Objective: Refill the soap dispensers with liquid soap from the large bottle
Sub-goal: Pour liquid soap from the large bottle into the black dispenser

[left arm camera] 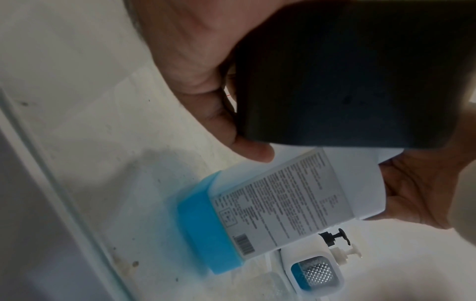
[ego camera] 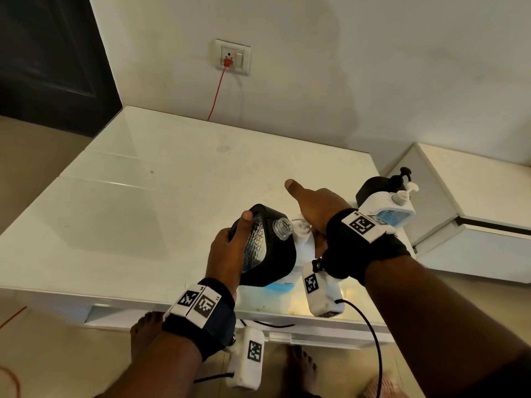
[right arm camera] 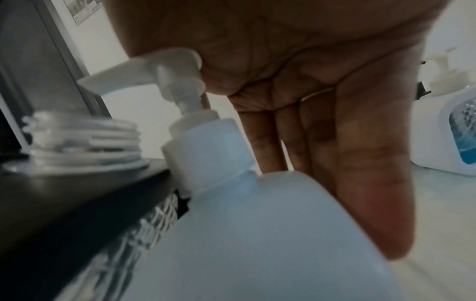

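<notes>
A: What has the left hand (ego camera: 227, 251) got?

B: It grips the black dispenser (ego camera: 267, 248), thumb across the front, fingers wrapped round the back. The dispenser is tilted, its pump is off, and the clear threaded neck (ego camera: 283, 227) stands open. The casing is matte black with rounded corners; a window in it shows a faceted, diamond-textured clear wall.

A: And the right hand (ego camera: 313, 209)?

B: Its palm lies against the pump (right arm camera: 167, 69) of the big bottle (right arm camera: 257, 234), fingers straight along the bottle's far side, thumb pointing out over the table (ego camera: 161, 179). Whether the fingers actually clasp the bottle, I cannot tell.

A: Where is the bottle?

B: Touching the dispenser, leaning, its base on the table near the front edge. It is translucent white plastic with blue soap pooled at the bottom and a printed label with a barcode.

A: Anything else on the glossy white table?

B: 2 more dispensers at the right, well apart from the hands: a white one (ego camera: 388, 208) with a white pump and a blue window, and a black one (ego camera: 373, 186) behind it.
</notes>
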Motion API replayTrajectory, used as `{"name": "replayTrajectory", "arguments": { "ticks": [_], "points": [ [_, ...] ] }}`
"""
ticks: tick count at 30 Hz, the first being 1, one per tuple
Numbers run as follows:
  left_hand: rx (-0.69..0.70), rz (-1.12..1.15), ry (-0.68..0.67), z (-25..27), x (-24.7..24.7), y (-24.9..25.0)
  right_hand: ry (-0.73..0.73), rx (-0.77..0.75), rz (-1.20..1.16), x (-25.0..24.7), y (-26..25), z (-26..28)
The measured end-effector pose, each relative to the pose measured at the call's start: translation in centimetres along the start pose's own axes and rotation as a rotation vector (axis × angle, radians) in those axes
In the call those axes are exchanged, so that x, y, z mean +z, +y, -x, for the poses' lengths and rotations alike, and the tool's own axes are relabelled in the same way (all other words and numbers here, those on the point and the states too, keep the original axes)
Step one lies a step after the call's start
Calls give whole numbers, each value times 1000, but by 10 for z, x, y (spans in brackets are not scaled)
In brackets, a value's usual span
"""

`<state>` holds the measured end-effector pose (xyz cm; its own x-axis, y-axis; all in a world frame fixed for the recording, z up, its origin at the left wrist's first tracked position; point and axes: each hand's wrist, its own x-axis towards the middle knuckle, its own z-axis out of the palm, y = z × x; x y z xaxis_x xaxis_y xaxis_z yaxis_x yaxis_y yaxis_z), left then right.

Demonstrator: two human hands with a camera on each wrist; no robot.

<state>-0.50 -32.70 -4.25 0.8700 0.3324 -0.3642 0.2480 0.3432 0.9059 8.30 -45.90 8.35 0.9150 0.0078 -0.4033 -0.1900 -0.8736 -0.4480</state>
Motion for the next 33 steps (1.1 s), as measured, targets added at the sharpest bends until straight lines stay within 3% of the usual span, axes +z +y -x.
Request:
{"name": "replayTrajectory", "arguments": {
  "ticks": [7, 14, 26, 33],
  "points": [
    [22, -20, 6, -2, -1, -2, 78, 31, 98, 6, 5, -4],
    [6, 1, 5, -4, -1, -3, -73, -12, -65, -11, -4, 12],
    [24, -10, -9, -3, -2, -3, 79, 28, 101, 4, 4, -4],
    [8, 14, -21, -2, -2, -3, -67, -28, -17, -8, -5, 12]
  ]
}}
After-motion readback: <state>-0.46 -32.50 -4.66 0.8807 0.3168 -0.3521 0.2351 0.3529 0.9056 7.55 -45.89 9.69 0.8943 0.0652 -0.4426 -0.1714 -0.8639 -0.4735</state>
